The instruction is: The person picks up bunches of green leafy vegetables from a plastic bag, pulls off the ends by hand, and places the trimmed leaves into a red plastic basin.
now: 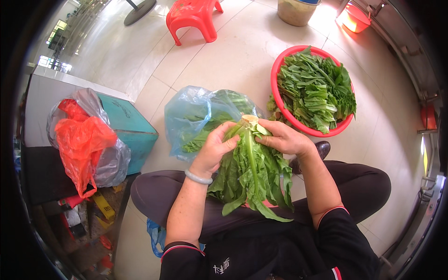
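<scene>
Between my hands is a head of leafy lettuce (250,164), its pale cut stem end up and its long leaves hanging down over my lap. My left hand (219,145) grips it on one side, just below the stem. On the other side my right hand (285,137) holds the leaf bases near the stem, thumb and fingers closed on them. Behind the lettuce, a translucent blue plastic bag (189,115) on the floor holds more green leaves. To the right stands a red plastic basket (274,84) heaped with loose leaves (315,89).
A red plastic stool (194,17) and a beige bucket (297,12) stand farther off. At left, red plastic bags (84,136) hang beside a teal box (134,131). Leaf scraps (274,112) lie by the basket. Another blue bag (155,234) is by my left leg.
</scene>
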Action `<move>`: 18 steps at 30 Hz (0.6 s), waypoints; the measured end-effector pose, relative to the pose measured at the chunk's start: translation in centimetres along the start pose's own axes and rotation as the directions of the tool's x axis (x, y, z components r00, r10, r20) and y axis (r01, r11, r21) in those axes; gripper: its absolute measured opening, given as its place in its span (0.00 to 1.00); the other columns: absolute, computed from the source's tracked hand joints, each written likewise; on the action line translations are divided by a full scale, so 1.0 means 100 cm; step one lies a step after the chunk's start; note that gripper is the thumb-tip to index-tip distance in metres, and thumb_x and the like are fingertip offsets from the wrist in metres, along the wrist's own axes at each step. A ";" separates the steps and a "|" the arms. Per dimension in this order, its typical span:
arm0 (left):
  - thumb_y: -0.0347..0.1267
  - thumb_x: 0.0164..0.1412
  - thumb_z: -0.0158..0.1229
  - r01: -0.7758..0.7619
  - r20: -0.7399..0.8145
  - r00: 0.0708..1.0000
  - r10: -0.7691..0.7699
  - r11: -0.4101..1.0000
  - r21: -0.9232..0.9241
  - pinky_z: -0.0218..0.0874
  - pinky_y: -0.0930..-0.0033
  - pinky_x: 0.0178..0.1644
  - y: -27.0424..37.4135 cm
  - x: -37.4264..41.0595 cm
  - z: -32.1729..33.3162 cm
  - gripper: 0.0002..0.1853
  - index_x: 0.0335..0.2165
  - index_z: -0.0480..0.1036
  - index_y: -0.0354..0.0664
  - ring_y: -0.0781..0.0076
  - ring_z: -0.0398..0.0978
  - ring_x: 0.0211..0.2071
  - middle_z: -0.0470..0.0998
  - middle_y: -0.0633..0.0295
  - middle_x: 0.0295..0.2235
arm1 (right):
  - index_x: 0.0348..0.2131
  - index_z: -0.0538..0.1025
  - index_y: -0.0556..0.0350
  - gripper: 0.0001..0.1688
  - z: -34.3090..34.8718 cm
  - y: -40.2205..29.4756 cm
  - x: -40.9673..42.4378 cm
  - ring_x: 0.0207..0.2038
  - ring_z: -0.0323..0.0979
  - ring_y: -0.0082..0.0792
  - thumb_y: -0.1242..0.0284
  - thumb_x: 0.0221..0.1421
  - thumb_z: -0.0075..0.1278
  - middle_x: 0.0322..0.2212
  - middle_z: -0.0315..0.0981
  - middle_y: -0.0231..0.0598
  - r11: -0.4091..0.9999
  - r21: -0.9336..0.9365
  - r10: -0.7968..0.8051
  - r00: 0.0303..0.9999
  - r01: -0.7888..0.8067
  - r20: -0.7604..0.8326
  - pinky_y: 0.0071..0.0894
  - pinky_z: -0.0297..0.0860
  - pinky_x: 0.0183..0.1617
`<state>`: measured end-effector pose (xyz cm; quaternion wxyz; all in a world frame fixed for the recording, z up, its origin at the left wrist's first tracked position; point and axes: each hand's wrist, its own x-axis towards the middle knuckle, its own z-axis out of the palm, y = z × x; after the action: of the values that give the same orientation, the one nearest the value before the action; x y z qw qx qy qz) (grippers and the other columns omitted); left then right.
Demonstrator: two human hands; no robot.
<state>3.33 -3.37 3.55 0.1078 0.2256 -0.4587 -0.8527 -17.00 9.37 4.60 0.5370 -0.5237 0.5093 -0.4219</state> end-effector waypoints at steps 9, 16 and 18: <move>0.37 0.67 0.53 0.013 0.078 0.997 0.005 0.973 -0.229 0.60 0.72 0.55 0.000 -0.007 0.010 0.20 0.52 0.66 0.35 0.77 0.70 0.49 0.73 0.62 0.47 | 0.61 0.63 0.58 0.28 0.011 -0.016 -0.001 0.52 0.66 0.27 0.76 0.62 0.44 0.53 0.70 0.41 0.989 0.075 -0.117 0.984 0.128 -0.136 0.30 0.61 0.58; 0.45 0.68 0.50 -0.066 -0.201 0.975 0.099 0.984 0.167 0.57 0.69 0.58 -0.008 0.008 0.001 0.28 0.55 0.61 0.34 0.72 0.65 0.53 0.69 0.59 0.51 | 0.47 0.71 0.61 0.19 0.029 0.003 0.015 0.43 0.73 0.35 0.73 0.56 0.51 0.40 0.75 0.45 0.999 0.029 0.047 0.868 -0.037 -0.494 0.32 0.67 0.48; 0.51 0.61 0.57 -0.125 -0.122 0.975 0.185 0.914 0.385 0.55 0.66 0.59 -0.013 0.005 0.000 0.37 0.57 0.59 0.33 0.67 0.65 0.55 0.68 0.54 0.52 | 0.43 0.72 0.61 0.17 0.037 0.003 0.021 0.42 0.74 0.48 0.72 0.54 0.53 0.38 0.74 0.55 0.991 -0.099 0.011 0.801 -0.088 -0.599 0.38 0.68 0.46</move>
<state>2.95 -2.85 2.29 0.1659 0.2709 -0.6197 -0.7177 -13.14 7.78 3.86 0.3271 -0.3826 0.6907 -0.5191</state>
